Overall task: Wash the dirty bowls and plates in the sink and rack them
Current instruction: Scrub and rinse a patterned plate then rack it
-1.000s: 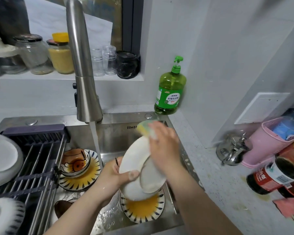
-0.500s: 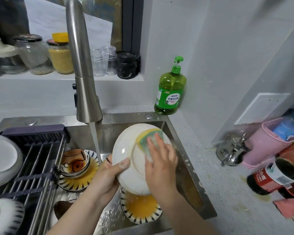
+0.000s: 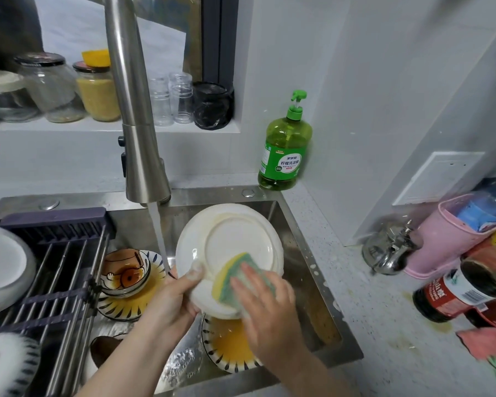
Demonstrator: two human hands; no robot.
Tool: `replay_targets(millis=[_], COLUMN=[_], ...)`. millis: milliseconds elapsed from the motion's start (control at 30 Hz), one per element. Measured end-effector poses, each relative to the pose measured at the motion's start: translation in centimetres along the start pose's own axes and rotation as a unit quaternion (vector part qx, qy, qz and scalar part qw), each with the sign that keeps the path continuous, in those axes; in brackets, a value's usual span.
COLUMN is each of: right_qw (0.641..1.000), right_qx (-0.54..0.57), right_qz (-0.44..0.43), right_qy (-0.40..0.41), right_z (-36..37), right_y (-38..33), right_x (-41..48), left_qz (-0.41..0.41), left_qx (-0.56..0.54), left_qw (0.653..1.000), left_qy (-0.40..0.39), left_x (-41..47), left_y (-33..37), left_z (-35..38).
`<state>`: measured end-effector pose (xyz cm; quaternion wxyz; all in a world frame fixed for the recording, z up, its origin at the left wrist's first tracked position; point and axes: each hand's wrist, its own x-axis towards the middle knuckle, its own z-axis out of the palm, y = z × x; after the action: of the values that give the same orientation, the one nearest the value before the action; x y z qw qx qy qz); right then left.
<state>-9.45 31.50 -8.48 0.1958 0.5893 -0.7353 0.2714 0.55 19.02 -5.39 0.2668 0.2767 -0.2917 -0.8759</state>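
At frame centre, above the sink (image 3: 298, 253), a white plate (image 3: 235, 239) is gripped at its lower left edge by the left hand (image 3: 169, 299); a sponge (image 3: 232, 273) is pressed onto it by the straightened fingers of the right hand (image 3: 267, 308).

Racked plates (image 3: 0, 267) cropped at left

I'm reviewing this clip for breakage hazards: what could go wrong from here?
1. The left hand grips the white plate at one edge only while the right hand presses the sponge against it. The plate might slip and chip on the patterned plate lying directly below.
2. The yellowish smear near the white plate's upper rim could get missed, since the sponge sits on the lower part.
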Motion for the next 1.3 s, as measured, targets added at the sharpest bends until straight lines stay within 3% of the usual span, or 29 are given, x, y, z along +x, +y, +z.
replay_targets(millis=[100,167,233,333,400,433,500,533,600,733,767,800,900,967,1033,1067,1133,1200,1300], right_qw=[0.984,0.948,0.874,0.724,0.614,0.571,0.508,0.497,0.504,0.511,0.516,0.521,0.543,0.55,0.546,0.544,0.551,0.566,0.589], right_qx=[-0.004,0.071,0.212,0.368,0.489,0.538,0.586,0.587,0.568,0.579,0.578,0.576,0.566,0.556,0.545,0.547,0.556,0.569,0.571], right_qz=[0.173,0.304,0.436,0.583,0.619,0.618,0.623,0.627,0.634,0.629,0.627,0.626,0.618,0.622,0.636,0.636,0.621,0.597,0.572], right_qy=[0.053,0.053,0.0,-0.007,-0.029,-0.047,-0.1,-0.122,-0.141,-0.092,-0.081,-0.071,-0.057,-0.046,-0.027,-0.019,-0.011,-0.01,-0.024], right_z=[0.5,0.2,-0.6,-2.1,-3.0,-3.3,-3.9,-4.1,-3.7,-3.2,-3.3,-3.4,-3.9,-4.0,-4.1,-4.1,-4.1,-4.3,-4.8], right_y=[1.6,1.4,1.4,2.5,3.5,4.3,5.4,5.7,6.1,6.5,6.5,6.5,6.8,7.1,7.3,7.4,7.4,7.3,6.4], right_x=[0.5,1.4,2.6,4.7,5.9,6.0,6.1,6.0,5.5,4.7,4.5,4.3,4.2,4.0,3.8,3.6,3.5,3.4,3.6], left_qz=[0.014,0.026,0.047,0.097,0.141,0.211,0.378,0.429,0.467,0.476,0.447,0.399,0.225,0.134,0.005,-0.065,-0.143,-0.158,-0.126], left_qx=[0.005,0.038,0.099,0.265,0.418,0.515,0.668,0.703,0.714,0.728,0.735,0.739,0.667,0.523,0.29,0.154,-0.008,-0.017,0.085], left_qw=[1.0,0.999,0.993,0.958,0.895,0.828,0.635,0.553,0.495,0.47,0.488,0.528,0.708,0.841,0.957,0.986,0.989,0.987,0.987], left_qy=[0.001,-0.012,-0.035,-0.059,-0.068,-0.067,-0.091,-0.122,-0.163,-0.15,-0.147,-0.127,-0.058,-0.018,0.004,-0.008,-0.031,-0.037,0.047], left_x=[-0.3,-0.4,-0.7,-1.4,-2.0,-1.9,-1.5,-1.2,-0.7,0.1,0.1,0.2,-0.8,-1.7,-1.7,-1.6,-1.0,-0.9,-0.3], left_y=[-0.2,-0.4,-0.7,-1.3,-1.7,-2.0,-2.2,-2.6,-3.0,-3.4,-3.4,-3.5,-4.0,-4.5,-4.5,-4.4,-3.9,-3.5,-3.9], left_z=[0.2,0.0,-0.1,-0.1,-0.1,-0.5,-1.2,-1.7,-2.2,-2.4,-2.3,-2.3,-1.8,-0.8,-0.4,-0.3,-0.1,0.5,1.4])
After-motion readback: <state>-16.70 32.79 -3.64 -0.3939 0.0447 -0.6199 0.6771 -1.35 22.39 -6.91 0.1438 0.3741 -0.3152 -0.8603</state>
